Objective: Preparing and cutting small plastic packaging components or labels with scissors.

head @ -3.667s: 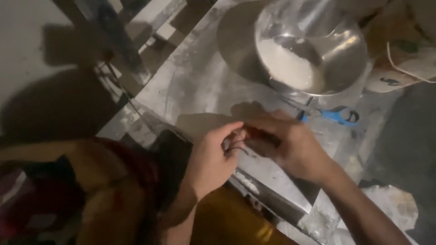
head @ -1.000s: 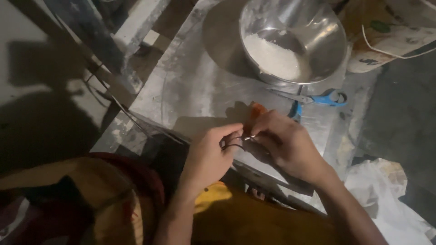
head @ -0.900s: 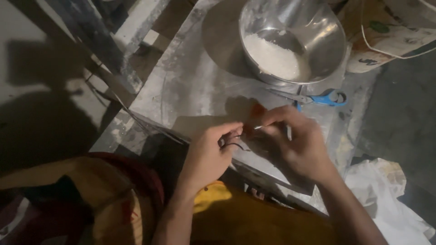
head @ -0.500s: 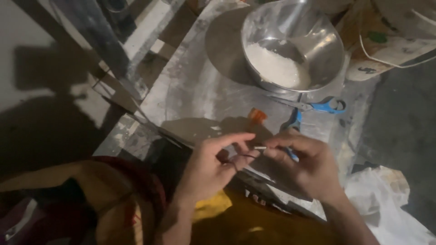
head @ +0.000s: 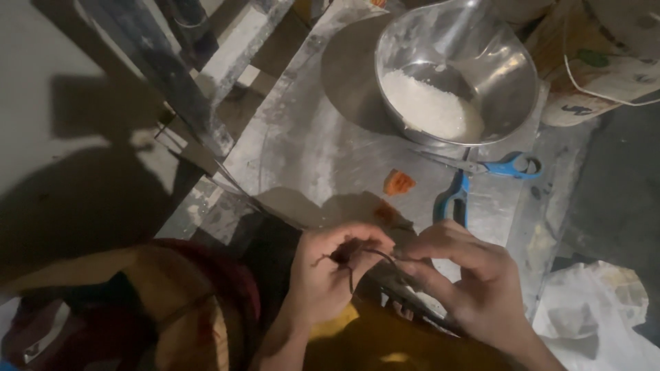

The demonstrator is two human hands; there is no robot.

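Note:
My left hand (head: 328, 275) and my right hand (head: 466, 282) meet at the near edge of a dusty metal sheet (head: 302, 130). Both pinch a thin dark cord (head: 357, 260) that runs between them, a loose end hanging by the left fingers. Just beyond my hands lie two small orange pieces (head: 398, 183) and blue-handled scissors (head: 505, 165) with blue-handled pliers (head: 454, 199) beside them.
A steel bowl (head: 502, 89) holding white powder (head: 430, 110) stands at the far side of the sheet. A printed sack (head: 605, 69) sits at the top right, crumpled white plastic (head: 598, 316) at the lower right. A grey metal beam (head: 158, 69) slants at the left.
My hands drew back toward me off the sheet, uncovering the orange pieces and the pliers. The cord stays held between both hands.

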